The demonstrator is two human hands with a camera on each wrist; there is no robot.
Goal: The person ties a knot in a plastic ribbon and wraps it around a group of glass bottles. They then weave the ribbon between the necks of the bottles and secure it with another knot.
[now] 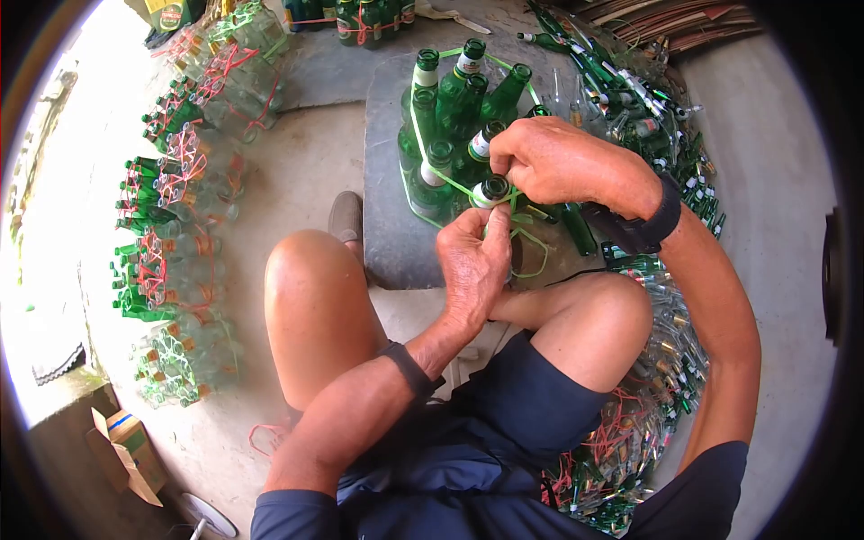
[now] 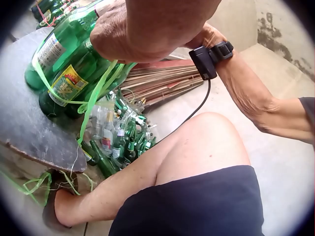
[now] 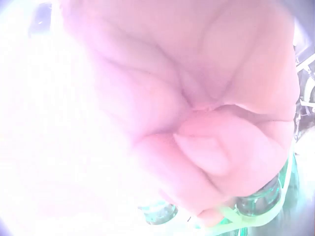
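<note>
A group of green glass bottles (image 1: pixel 461 108) stands upright on a dark slab-like board, with green plastic twine (image 1: pixel 456 185) running round their necks and lower down round their bodies. My left hand (image 1: pixel 475 256) pinches the twine beside the neck of the nearest bottle (image 1: pixel 491 191). On the right of that same neck, my right hand (image 1: pixel 571 162) has curled fingers gripping the twine. In the right wrist view the curled fingers (image 3: pixel 211 152) sit just above a bottle mouth, the pale green twine passing beneath them. Loose twine ends (image 2: pixel 96 93) hang over the board's edge in the left wrist view.
The board (image 1: pixel 396 243) lies between my knees. Bundles of bottles tied with pink twine (image 1: pixel 180 189) line the left side. A heap of loose bottles (image 1: pixel 670 315) spreads along the right. An opened cardboard box (image 1: pixel 130 450) stands at lower left.
</note>
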